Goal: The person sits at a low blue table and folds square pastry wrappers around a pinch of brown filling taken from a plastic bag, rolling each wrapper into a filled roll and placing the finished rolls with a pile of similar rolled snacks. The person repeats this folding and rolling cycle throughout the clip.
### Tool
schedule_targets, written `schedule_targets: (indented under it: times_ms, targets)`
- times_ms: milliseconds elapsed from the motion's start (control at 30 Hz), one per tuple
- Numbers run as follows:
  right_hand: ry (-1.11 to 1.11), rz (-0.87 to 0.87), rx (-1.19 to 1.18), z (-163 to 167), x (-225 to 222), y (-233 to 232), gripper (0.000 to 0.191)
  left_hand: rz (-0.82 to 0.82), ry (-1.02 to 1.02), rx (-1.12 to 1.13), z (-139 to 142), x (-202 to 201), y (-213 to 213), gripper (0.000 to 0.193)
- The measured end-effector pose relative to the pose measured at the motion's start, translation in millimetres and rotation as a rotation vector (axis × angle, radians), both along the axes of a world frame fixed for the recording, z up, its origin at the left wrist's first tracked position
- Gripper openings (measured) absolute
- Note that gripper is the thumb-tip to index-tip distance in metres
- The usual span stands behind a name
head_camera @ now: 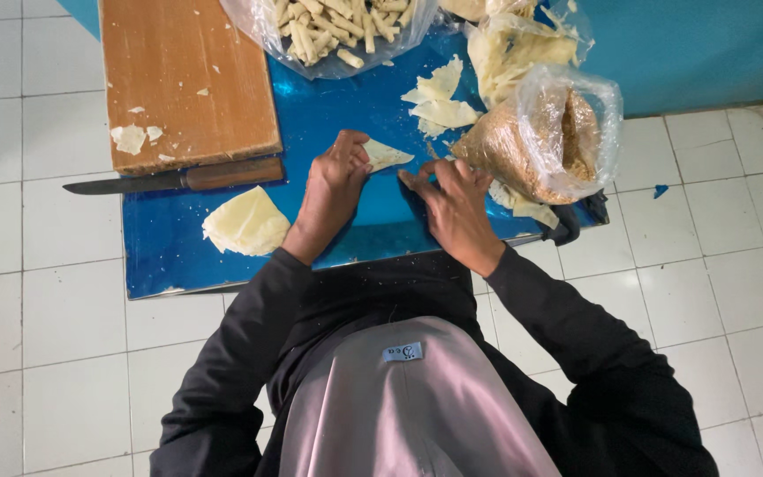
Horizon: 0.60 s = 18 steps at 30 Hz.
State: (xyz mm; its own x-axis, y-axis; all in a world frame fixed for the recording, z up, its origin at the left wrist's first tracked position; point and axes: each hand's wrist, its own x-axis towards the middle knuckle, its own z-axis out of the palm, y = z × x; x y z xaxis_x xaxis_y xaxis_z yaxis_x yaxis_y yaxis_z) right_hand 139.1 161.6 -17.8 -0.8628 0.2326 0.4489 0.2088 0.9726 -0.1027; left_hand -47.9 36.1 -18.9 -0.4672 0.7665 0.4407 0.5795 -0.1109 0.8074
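Pinched in my left hand (336, 181) is a pale dough wrapper (384, 155), low over the blue tabletop (169, 252); my right hand (454, 205) presses fingertips down beside it. Nearby: crumb bag (532, 132), wrapper stack (247, 223), knife (178, 179).

Glossy blue counter (346, 115), reflective, flecked with pale crumbs. Plain brown wooden cutting board (189, 79), scattered with cream scraps. Dark-bladed knife with brown wooden handle (178, 179). Pale yellow folded dough sheet (246, 223); cream triangular dough piece (385, 155). Clear plastic bag of golden-brown crumbs (545, 137). Clear bag of beige rolled sticks (333, 31). White square floor tiles (37, 300), grey grout grid. Black sleeves (240, 353); dusty-pink cloth (408, 406).
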Motion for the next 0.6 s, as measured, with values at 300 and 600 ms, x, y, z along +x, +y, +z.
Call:
schedule_targets:
  times_ms: [300,600]
  targets:
    - [0.113,0.04,-0.136,4.3,-27.1,12.7,0.032,0.037,0.259,0.013,-2.6,4.6,-2.9,0.021]
    - [0.052,0.178,0.003,1.9,-42.2,35.1,0.014,0.004,0.274,-0.026,11.7,8.6,-6.3,0.02]
